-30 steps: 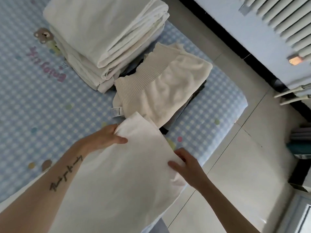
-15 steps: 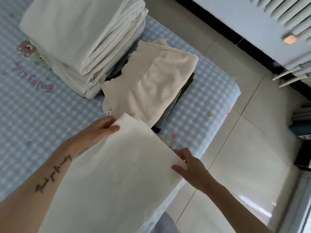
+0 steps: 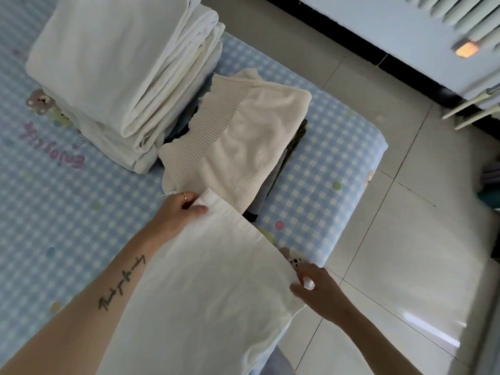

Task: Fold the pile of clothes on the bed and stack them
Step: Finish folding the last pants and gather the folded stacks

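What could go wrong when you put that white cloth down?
1. The white cloth hangs past the bed edge near the right hand; let go too early and it may slide to the floor.
2. The cream sweater tops a small, uneven stack; a cloth this wide might droop or tip it.
3. The tall white stack stands right beside it and leans a bit, so a bump from the left hand could topple it.
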Demonstrator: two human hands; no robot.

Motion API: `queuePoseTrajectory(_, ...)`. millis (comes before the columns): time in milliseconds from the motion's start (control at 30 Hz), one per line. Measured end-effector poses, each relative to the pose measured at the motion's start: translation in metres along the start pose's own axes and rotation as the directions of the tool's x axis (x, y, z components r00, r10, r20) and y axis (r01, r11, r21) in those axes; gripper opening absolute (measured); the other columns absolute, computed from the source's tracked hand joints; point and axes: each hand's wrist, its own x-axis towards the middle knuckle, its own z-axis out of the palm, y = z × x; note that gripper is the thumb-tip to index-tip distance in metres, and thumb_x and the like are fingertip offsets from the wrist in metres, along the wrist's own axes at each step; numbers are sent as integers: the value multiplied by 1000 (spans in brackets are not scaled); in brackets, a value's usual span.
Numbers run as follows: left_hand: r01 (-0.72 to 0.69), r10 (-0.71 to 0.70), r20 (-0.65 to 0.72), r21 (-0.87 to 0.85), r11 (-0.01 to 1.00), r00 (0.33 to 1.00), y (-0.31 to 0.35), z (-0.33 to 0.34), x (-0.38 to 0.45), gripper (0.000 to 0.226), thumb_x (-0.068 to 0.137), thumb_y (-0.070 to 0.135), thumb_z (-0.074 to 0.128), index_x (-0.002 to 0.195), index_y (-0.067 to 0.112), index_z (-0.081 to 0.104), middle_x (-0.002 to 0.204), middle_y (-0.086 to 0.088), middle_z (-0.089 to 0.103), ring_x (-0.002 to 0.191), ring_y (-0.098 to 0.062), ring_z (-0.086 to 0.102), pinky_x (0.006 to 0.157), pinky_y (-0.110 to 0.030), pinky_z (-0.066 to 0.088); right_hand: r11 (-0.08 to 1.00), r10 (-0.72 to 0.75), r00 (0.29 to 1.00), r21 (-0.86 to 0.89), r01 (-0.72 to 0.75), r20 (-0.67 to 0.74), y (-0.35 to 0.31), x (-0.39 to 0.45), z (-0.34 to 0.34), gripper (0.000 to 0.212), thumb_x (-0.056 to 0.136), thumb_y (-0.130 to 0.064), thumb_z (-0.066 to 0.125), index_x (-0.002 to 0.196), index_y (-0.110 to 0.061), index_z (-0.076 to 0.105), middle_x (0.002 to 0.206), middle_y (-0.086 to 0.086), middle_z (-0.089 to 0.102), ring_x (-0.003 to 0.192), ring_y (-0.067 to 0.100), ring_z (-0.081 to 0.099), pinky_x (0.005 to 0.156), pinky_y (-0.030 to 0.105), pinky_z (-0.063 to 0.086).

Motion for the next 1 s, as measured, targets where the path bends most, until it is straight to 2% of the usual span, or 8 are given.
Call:
queuePoseTrajectory(100,51,-54,-43,-83,995,998,4,-11,0,7,78,18,73,79,24,70,69,8,71,62,-4,66,58,-18,46,996,13,1000,86,-14,12,-2,-1,-10,25,79,-18,62,65,-14,42,60,-8,42,58,10,37,52,19,29)
queuePoseTrajectory(267,66,-76,-77,-124,990,994,4,-25,11,17,68,19,81,80,23,69,76,1,72,72,-16,69,63,-25,50,935,-32,996,354,2,78,0,1,-19,24,78,-10,62,68,-8,41,67,4,43,62,14,39,60,30,32)
queuePoseTrajectory(433,-11,160,-408,344,939,899,-3,22,0,42,77,21,75,112,11,56,110,-5,60,102,-23,58,92,-41,45,998,-25,956,-67,5,-292,-10,9,10,17,78,-2,64,84,-11,51,82,-3,52,72,21,51,65,32,43)
queuePoseTrajectory(533,-15,247,-646,342,939,722,-46,34,-62,43,88,16,62,127,2,50,130,-17,50,121,-31,47,104,-43,40,886,-392,779,-429,176,-489,-28,-8,41,35,83,-23,60,114,-9,57,118,12,61,107,29,54,82,43,50)
queuePoseTrajectory(700,263,16,-671,312,913,741,-202,56,-235,59,100,41,15,146,6,23,154,-14,24,146,-19,10,116,-36,12,480,-715,688,-629,612,124,-87,-37,166,53,97,-47,12,133,-20,40,157,3,19,147,13,4,109,34,18)
queuePoseTrajectory(800,437,-183,-696,206,876,695,-291,51,-334,58,99,48,10,151,24,3,160,7,-3,146,-7,-2,116,-31,5,273,-699,613,-654,705,369,-121,-51,244,60,87,-57,37,136,-24,47,160,3,-8,148,18,-6,110,39,16)
queuePoseTrajectory(900,604,-323,-743,134,786,585,-366,44,-423,54,96,55,3,148,41,-4,159,15,0,145,-3,2,115,-34,8,123,-631,544,-621,774,553,-146,-65,312,79,56,-55,79,127,-23,61,153,7,33,147,25,2,100,48,39)
queuePoseTrajectory(1000,747,-562,-753,-145,649,342,-430,23,-500,64,94,59,4,145,27,26,144,-21,42,129,-40,44,103,-62,28,62,-572,518,-597,800,636,-176,-87,380,85,51,-51,86,127,-22,62,139,6,51,138,29,28,97,50,42)
